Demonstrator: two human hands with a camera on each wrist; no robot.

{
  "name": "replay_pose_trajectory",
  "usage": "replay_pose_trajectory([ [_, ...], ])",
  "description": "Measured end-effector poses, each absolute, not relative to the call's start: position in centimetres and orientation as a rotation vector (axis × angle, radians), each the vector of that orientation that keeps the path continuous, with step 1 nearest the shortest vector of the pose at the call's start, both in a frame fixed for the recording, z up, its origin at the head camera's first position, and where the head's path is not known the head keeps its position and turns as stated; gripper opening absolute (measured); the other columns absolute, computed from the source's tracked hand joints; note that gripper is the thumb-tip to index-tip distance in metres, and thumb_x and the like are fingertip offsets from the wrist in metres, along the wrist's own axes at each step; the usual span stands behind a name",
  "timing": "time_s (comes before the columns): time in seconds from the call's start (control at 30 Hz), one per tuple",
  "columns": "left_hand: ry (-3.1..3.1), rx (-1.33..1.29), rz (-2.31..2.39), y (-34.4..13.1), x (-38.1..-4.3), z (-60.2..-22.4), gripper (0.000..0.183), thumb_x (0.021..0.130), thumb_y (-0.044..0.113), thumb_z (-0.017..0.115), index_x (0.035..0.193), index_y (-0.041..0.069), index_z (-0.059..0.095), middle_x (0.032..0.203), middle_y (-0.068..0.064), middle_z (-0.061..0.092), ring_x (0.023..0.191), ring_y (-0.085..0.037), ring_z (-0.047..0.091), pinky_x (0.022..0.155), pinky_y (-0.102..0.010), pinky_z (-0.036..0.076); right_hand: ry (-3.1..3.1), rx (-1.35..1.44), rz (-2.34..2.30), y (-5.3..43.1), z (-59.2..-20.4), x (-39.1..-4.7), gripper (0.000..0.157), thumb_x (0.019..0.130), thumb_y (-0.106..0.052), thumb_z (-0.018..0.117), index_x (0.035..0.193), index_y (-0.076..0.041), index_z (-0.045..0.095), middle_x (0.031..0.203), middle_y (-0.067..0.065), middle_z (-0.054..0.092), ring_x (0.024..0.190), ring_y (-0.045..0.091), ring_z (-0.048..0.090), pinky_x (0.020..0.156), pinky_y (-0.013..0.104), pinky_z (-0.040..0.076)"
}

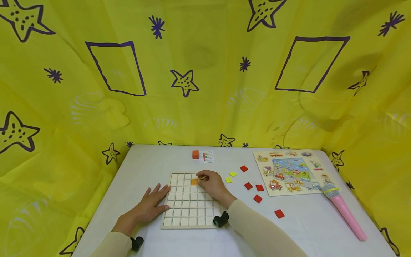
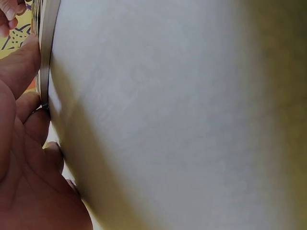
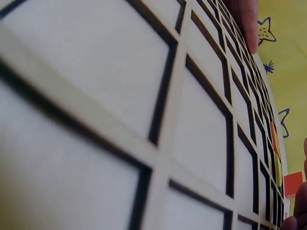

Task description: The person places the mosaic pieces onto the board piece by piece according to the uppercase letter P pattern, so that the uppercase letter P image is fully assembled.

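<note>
A pale square-grid board (image 1: 179, 225) lies flat on the table, with an orange tile (image 1: 194, 182) in one of its upper squares. My left hand (image 1: 152, 203) rests at the board's left edge, fingers spread and touching the rim. Above the upper right squares, my right hand (image 1: 212, 184) has its thumb and forefinger pinched together beside the orange tile. A sliver of a yellow tile (image 3: 278, 170) shows near those fingers in the right wrist view, mostly hidden. The left wrist view catches the left fingers (image 2: 36, 120) against the board's side.
Several red tiles (image 1: 248, 186) and two yellow tiles (image 1: 228, 180) lie right of the board. Behind it sit a red-orange cube (image 1: 195, 154) and a pattern card (image 1: 206, 156). A picture puzzle board (image 1: 269, 189) and a pink microphone (image 1: 348, 216) occupy the right side.
</note>
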State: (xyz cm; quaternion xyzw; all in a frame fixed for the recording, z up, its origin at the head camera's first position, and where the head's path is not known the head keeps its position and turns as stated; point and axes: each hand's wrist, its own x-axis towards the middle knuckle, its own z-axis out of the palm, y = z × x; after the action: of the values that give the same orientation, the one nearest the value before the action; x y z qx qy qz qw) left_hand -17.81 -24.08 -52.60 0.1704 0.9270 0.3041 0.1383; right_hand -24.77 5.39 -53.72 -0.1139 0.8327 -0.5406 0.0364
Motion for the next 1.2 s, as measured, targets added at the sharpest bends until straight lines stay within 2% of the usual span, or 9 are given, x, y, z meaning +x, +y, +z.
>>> replay_pose_trajectory([
  [0.17, 2.689, 0.492, 0.857, -24.1, -17.8, -52.7, 0.076, 0.102, 0.035, 0.069, 0.165, 0.008, 0.036, 0.172, -0.013, 0.031, 0.163, -0.044, 0.01, 0.13, -0.064, -0.003, 2.504, -0.323, -1.718, 5.8, -53.8, -24.7, 0.022, 0.095, -0.007, 0.077, 0.117, -0.006, 0.077, 0.106, 0.005, 0.073, 0.086, 0.014, 0.057, 0.078, 0.025, 0.05],
  [0.47, 2.715, 0.545, 0.786, -24.3, -18.1, -52.5, 0.077, 0.102, 0.04, 0.069, 0.164, 0.007, 0.037, 0.172, -0.012, 0.033, 0.163, -0.043, 0.013, 0.131, -0.064, 0.002, 2.455, -0.31, -1.79, 6.9, -52.8, -24.3, 0.024, 0.096, -0.007, 0.076, 0.12, -0.004, 0.076, 0.114, 0.014, 0.07, 0.087, 0.016, 0.055, 0.069, 0.021, 0.048],
  [0.73, 2.73, 0.559, 0.704, -24.2, -18.0, -52.4, 0.076, 0.104, 0.038, 0.067, 0.165, 0.006, 0.035, 0.172, -0.013, 0.031, 0.163, -0.042, 0.015, 0.132, -0.064, 0.008, 2.544, -0.206, -1.747, 9.3, -51.4, -23.5, 0.023, 0.097, -0.01, 0.076, 0.12, -0.006, 0.077, 0.108, 0.004, 0.07, 0.093, 0.02, 0.056, 0.073, 0.023, 0.048],
  [1.0, 2.717, 0.542, 0.727, -24.1, -17.9, -52.8, 0.076, 0.104, 0.038, 0.066, 0.165, 0.006, 0.033, 0.173, -0.013, 0.029, 0.163, -0.041, 0.014, 0.132, -0.062, 0.004, 2.628, -0.165, -1.752, 13.3, -51.0, -23.1, 0.023, 0.096, -0.007, 0.076, 0.119, -0.003, 0.076, 0.11, 0.006, 0.073, 0.095, 0.018, 0.058, 0.081, 0.027, 0.049],
  [1.2, 2.715, 0.558, 0.766, -24.2, -17.9, -52.8, 0.075, 0.105, 0.036, 0.066, 0.165, 0.005, 0.034, 0.173, -0.014, 0.029, 0.163, -0.043, 0.014, 0.131, -0.063, 0.003, 2.653, -0.138, -1.726, 15.9, -51.2, -22.5, 0.025, 0.095, -0.004, 0.076, 0.119, 0.0, 0.076, 0.113, 0.014, 0.074, 0.095, 0.019, 0.058, 0.076, 0.022, 0.048],
])
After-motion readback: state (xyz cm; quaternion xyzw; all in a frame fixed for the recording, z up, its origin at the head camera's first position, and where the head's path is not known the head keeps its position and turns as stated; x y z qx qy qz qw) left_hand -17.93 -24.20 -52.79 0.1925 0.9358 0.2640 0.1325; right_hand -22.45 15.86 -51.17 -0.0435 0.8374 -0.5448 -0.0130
